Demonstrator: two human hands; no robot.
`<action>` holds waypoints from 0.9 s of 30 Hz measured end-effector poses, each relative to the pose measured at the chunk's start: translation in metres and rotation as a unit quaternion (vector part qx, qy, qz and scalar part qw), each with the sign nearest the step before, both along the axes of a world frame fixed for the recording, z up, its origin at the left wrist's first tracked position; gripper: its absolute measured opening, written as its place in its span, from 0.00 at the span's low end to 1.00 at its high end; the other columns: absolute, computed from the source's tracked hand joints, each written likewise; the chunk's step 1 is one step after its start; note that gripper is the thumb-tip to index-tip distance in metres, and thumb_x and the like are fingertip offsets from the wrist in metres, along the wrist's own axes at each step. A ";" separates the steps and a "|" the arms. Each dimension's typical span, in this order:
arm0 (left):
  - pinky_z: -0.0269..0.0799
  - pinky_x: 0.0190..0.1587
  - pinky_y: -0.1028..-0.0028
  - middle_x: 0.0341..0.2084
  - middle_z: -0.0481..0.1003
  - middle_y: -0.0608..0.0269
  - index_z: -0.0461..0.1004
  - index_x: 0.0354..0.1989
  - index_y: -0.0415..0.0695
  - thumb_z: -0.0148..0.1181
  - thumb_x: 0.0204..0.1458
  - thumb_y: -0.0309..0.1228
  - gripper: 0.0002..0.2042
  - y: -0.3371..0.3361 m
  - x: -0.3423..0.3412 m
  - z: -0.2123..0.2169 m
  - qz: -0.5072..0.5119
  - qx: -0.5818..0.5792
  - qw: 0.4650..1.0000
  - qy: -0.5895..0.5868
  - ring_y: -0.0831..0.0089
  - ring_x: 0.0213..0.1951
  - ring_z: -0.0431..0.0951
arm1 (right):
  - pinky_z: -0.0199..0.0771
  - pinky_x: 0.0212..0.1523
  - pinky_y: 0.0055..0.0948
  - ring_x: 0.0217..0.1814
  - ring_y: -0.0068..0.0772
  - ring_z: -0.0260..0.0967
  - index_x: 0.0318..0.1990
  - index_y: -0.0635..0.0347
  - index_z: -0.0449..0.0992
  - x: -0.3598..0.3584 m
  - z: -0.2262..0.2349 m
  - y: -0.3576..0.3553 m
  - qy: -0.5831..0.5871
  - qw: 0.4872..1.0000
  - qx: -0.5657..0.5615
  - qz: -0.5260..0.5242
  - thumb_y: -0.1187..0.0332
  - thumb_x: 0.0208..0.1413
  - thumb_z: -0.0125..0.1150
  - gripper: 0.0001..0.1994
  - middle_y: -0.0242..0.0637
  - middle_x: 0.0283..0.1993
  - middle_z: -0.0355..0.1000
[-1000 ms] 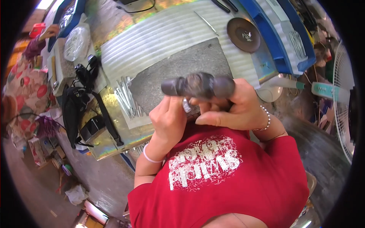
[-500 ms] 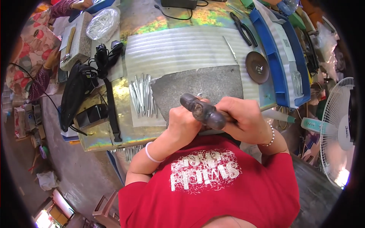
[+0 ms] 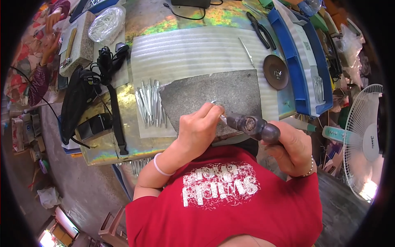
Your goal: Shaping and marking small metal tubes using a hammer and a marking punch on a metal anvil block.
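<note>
My right hand (image 3: 292,146) is closed round a hammer (image 3: 254,127); its dark rounded head hangs just right of my left hand, over the near edge of a grey stone slab (image 3: 222,88). The handle is mostly hidden. My left hand (image 3: 199,125) pinches a thin shiny metal piece (image 3: 222,118) above the slab; its shape is largely covered by my fingers. A small silvery bit also shows past the fingertips. Left of the slab lies a bundle of slim silver metal strips (image 3: 150,103).
White foam sheet (image 3: 185,51) covers the table. To the right are a brown dish (image 3: 275,70) with small silver bits, pliers (image 3: 261,31) and a blue tray (image 3: 290,57). Black bag and cables (image 3: 78,103) lie left. A co-worker's hands (image 3: 50,43) show far left. A fan (image 3: 366,140) stands right.
The hammer and my right hand have swung right, away from my left hand. My left hand keeps its pinch over the slab. The co-worker's hands have moved.
</note>
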State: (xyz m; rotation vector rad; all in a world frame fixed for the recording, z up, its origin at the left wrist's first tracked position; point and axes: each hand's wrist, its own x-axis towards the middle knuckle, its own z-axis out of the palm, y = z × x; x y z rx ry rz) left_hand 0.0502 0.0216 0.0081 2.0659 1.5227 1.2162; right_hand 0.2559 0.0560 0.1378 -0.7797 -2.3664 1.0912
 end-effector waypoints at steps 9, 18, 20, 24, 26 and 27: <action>0.68 0.18 0.70 0.21 0.69 0.63 0.71 0.30 0.46 0.56 0.42 0.19 0.08 -0.001 0.000 0.003 -0.001 -0.003 1.000 0.010 0.64 0.19 0.74 | 0.68 0.20 0.29 0.23 0.38 0.70 0.44 0.70 0.73 0.005 0.028 -0.010 -0.118 0.971 0.205 0.018 0.76 0.44 0.58 0.16 0.41 0.26 0.70; 0.75 0.26 0.80 0.30 0.76 0.56 0.70 0.35 0.36 0.53 0.58 0.28 0.07 -0.015 -0.014 0.041 -0.079 -0.319 0.774 -0.541 0.75 0.26 0.78 | 0.71 0.32 0.31 0.31 0.46 0.70 0.53 0.63 0.68 0.002 -0.032 0.003 -0.047 0.984 0.109 -0.133 0.80 0.48 0.58 0.22 0.47 0.36 0.71; 0.76 0.25 0.80 0.31 0.76 0.55 0.70 0.36 0.36 0.52 0.58 0.28 0.06 -0.014 -0.020 0.047 -0.101 -0.330 0.675 -0.652 0.75 0.24 0.78 | 0.70 0.30 0.34 0.31 0.49 0.68 0.54 0.61 0.67 0.003 -0.062 0.010 -0.053 0.984 0.102 -0.137 0.78 0.49 0.58 0.21 0.47 0.34 0.69; 0.75 0.24 0.82 0.32 0.75 0.55 0.69 0.37 0.37 0.52 0.58 0.30 0.07 -0.014 -0.021 0.045 -0.141 -0.340 0.604 -0.707 0.75 0.23 0.78 | 0.69 0.30 0.39 0.30 0.48 0.68 0.55 0.58 0.65 -0.001 -0.099 0.018 -0.138 0.964 0.141 -0.176 0.75 0.50 0.57 0.22 0.44 0.35 0.67; 0.75 0.24 0.82 0.31 0.75 0.55 0.69 0.37 0.38 0.52 0.58 0.30 0.07 -0.015 -0.020 0.044 -0.136 -0.343 0.607 -0.704 0.76 0.23 0.78 | 0.69 0.29 0.41 0.30 0.48 0.68 0.55 0.57 0.65 -0.002 -0.102 0.016 -0.175 0.956 0.152 -0.183 0.74 0.50 0.57 0.22 0.43 0.36 0.66; 0.75 0.23 0.82 0.31 0.75 0.55 0.69 0.37 0.38 0.52 0.58 0.30 0.07 -0.015 -0.019 0.044 -0.133 -0.342 0.612 -0.700 0.76 0.22 0.77 | 0.69 0.32 0.41 0.33 0.49 0.68 0.54 0.58 0.65 -0.004 -0.100 0.016 -0.206 0.952 0.139 -0.180 0.75 0.50 0.56 0.22 0.44 0.38 0.67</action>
